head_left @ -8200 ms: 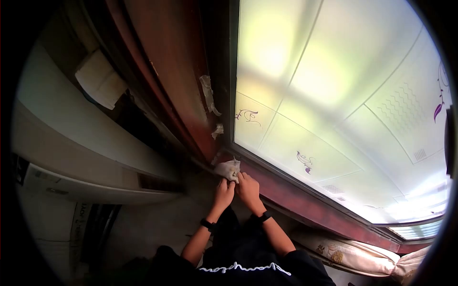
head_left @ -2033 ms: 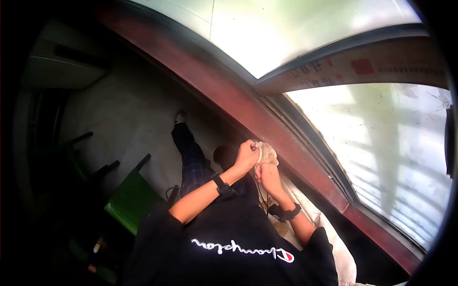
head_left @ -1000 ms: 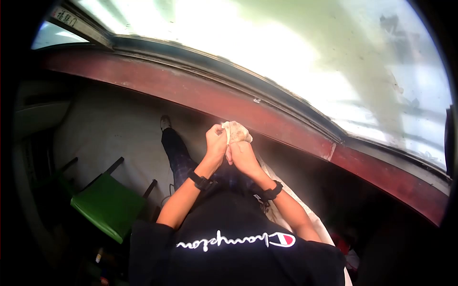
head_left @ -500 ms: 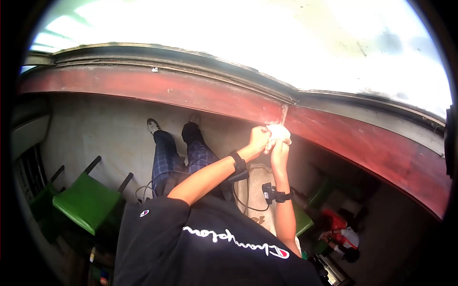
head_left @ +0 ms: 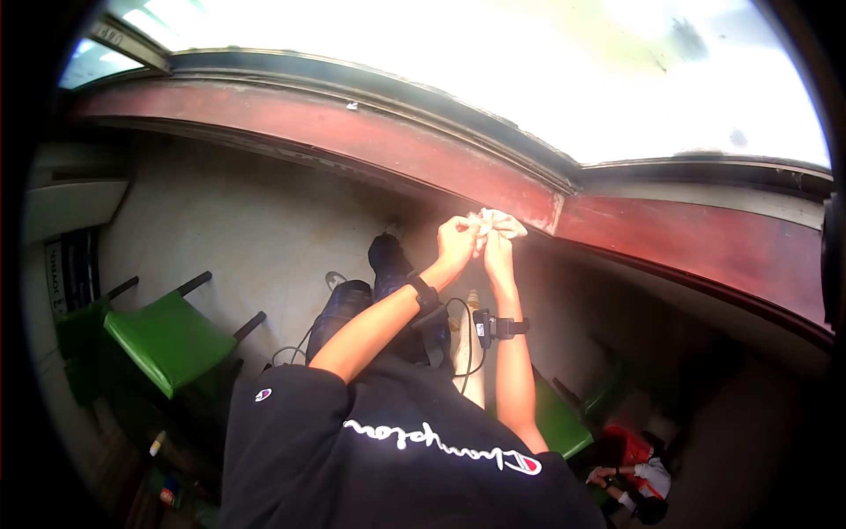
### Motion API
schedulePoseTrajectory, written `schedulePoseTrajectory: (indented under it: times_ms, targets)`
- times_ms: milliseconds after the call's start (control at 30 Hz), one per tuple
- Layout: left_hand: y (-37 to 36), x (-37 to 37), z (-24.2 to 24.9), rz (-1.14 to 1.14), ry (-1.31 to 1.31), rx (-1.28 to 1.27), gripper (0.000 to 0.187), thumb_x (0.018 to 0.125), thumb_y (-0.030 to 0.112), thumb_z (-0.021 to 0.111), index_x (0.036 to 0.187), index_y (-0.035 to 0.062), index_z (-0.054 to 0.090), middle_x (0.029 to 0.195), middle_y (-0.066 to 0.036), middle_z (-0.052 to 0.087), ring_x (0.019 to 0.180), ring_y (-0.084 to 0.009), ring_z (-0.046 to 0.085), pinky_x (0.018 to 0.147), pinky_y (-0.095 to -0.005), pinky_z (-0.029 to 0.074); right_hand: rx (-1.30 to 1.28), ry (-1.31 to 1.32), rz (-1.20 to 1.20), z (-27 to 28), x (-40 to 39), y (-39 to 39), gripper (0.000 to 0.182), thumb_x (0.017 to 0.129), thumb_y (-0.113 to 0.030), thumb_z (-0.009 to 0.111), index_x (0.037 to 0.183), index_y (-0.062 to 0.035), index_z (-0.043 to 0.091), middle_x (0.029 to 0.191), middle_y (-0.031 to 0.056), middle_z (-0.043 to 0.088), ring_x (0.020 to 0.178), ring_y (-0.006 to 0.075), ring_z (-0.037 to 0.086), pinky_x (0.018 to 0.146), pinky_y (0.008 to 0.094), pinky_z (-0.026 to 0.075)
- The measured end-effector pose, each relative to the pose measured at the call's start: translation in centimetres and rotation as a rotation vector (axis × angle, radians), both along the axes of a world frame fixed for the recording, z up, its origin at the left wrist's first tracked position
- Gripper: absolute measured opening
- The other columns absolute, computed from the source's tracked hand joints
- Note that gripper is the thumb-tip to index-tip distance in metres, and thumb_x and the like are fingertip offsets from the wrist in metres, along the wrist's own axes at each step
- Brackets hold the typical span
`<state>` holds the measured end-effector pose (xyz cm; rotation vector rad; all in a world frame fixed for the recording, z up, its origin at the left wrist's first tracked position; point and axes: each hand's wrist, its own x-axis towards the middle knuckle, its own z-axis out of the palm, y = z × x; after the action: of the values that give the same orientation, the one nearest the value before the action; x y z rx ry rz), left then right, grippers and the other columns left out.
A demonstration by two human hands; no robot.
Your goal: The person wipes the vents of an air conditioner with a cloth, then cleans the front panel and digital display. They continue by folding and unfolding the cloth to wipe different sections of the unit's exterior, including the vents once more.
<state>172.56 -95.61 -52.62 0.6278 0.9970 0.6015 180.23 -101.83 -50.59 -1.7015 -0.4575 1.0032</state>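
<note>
My left hand (head_left: 456, 242) and my right hand (head_left: 499, 253) are close together in front of the red window ledge. A crumpled whitish cloth (head_left: 504, 223) is between them. The fingers of my left hand pinch its left side, while my right hand grips it from below, with part of the cloth spreading over the fingertips. Both hands are just short of the red ledge (head_left: 458, 166), near its corner joint. Bright light washes out the fine detail of the fingers.
Above the ledge runs a window frame (head_left: 379, 88) with bright glass behind. Green chairs (head_left: 172, 339) stand at the left, and another green seat (head_left: 560, 421) is at my right. A person in red and white (head_left: 648, 476) is low at the right. Cables hang by my wrist straps (head_left: 509, 328).
My hands have moved left and slightly up in view, with the cloth still in them. The cloth is bunched differently. The view has shifted, and my legs stand differently.
</note>
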Motion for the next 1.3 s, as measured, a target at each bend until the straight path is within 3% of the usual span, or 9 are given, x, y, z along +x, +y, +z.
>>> schedulePoseTrajectory:
  times_ms: [233, 500, 700, 800, 833, 933, 1100, 1233, 1300]
  targets:
    - [1.0, -24.5, 2.1, 0.427, 0.228, 0.285, 0.014, 0.095, 0.013, 0.070, 0.094, 0.0006, 0.064, 0.092, -0.004, 0.069, 0.085, -0.0094, 0.061, 0.078, -0.0277, 0.050, -0.039, -0.025, 0.729, 2.8, -16.8, 6.5, 0.042, 0.096, -0.024, 0.046, 0.067, 0.0010, 0.063, 0.061, 0.0073, 0.064, 0.061, 0.0165, 0.064, 0.062, 0.0314, 0.050]
    - [-15.3, -48.5, 11.5, 0.960, 0.574, 0.313, 0.013, 0.100, 0.015, 0.065, 0.096, 0.0034, 0.060, 0.096, -0.002, 0.063, 0.088, -0.0094, 0.061, 0.084, -0.0275, 0.053, 0.170, 0.023, 1.728, 6.8, -40.9, 3.4, 0.049, 0.094, -0.036, 0.045, 0.063, -0.0056, 0.069, 0.061, 0.0066, 0.068, 0.062, 0.0213, 0.069, 0.069, 0.0353, 0.054]
    - [-29.2, -52.7, 14.9, 1.366, 0.764, 0.145, 0.016, 0.100, 0.012, 0.065, 0.090, 0.0069, 0.054, 0.092, 0.001, 0.060, 0.085, -0.0072, 0.057, 0.079, -0.0260, 0.052, 0.414, -0.085, 2.282, 9.6, -52.9, -3.1, 0.046, 0.092, -0.032, 0.043, 0.066, -0.0083, 0.073, 0.066, 0.0053, 0.071, 0.077, 0.0274, 0.072, 0.079, 0.0401, 0.055]
    - [-33.2, -52.7, 14.3, 1.390, 0.945, 0.197, 0.015, 0.097, 0.003, 0.063, 0.088, 0.0058, 0.052, 0.086, 0.004, 0.053, 0.077, -0.0032, 0.048, 0.067, -0.0212, 0.041, 0.336, 0.078, 2.606, 10.4, -56.6, -5.3, 0.045, 0.093, -0.034, 0.044, 0.069, -0.0094, 0.074, 0.072, 0.0064, 0.073, 0.078, 0.0282, 0.072, 0.078, 0.0407, 0.055]
    - [-33.3, -52.0, 14.9, 1.415, 0.993, 0.182, 0.015, 0.095, 0.000, 0.061, 0.087, 0.0058, 0.050, 0.080, 0.007, 0.046, 0.071, -0.0022, 0.040, 0.062, -0.0203, 0.034, 0.335, 0.075, 2.671, 10.7, -57.3, -6.2, 0.046, 0.093, -0.034, 0.045, 0.067, -0.0103, 0.074, 0.071, 0.0051, 0.073, 0.078, 0.0271, 0.072, 0.078, 0.0410, 0.055]
    - [-32.6, -50.6, 14.1, 1.557, 0.933, 0.200, 0.012, 0.093, -0.008, 0.058, 0.091, 0.0017, 0.050, 0.086, 0.002, 0.055, 0.077, -0.0045, 0.051, 0.067, -0.0220, 0.042, 0.472, -0.104, 2.790, 12.5, -58.9, -6.3, 0.046, 0.093, -0.036, 0.045, 0.065, -0.0131, 0.074, 0.069, 0.0028, 0.072, 0.078, 0.0262, 0.071, 0.078, 0.0420, 0.054]
    - [-28.1, -50.5, 12.1, 1.666, 0.934, 0.172, 0.010, 0.092, -0.003, 0.061, 0.091, 0.0024, 0.053, 0.084, 0.001, 0.057, 0.075, -0.0058, 0.051, 0.066, -0.0230, 0.043, 0.600, -0.422, 2.836, 13.6, -61.1, -2.1, 0.046, 0.095, -0.043, 0.050, 0.077, -0.0067, 0.073, 0.083, 0.0209, 0.071, 0.083, 0.0413, 0.069, 0.079, 0.0505, 0.054]
    - [-21.3, -53.3, 13.8, 1.515, 0.942, 0.068, 0.003, 0.095, 0.000, 0.059, 0.097, -0.0019, 0.058, 0.087, -0.003, 0.064, 0.080, -0.0093, 0.060, 0.071, -0.0269, 0.050, 0.767, -0.444, 2.682, 13.7, -62.6, 4.4, 0.043, 0.094, -0.038, 0.052, 0.074, -0.0037, 0.070, 0.078, 0.0195, 0.070, 0.079, 0.0408, 0.068, 0.075, 0.0496, 0.055]
    - [-17.7, -55.8, 15.2, 1.274, 1.256, 0.033, 0.015, 0.097, 0.014, 0.064, 0.100, -0.0005, 0.062, 0.090, -0.014, 0.071, 0.082, -0.0231, 0.070, 0.073, -0.0349, 0.053, 0.695, -0.432, 2.662, 14.9, -63.5, 9.3, 0.038, 0.092, -0.034, 0.053, 0.077, -0.0037, 0.070, 0.077, 0.0195, 0.070, 0.080, 0.0399, 0.069, 0.076, 0.0496, 0.055]
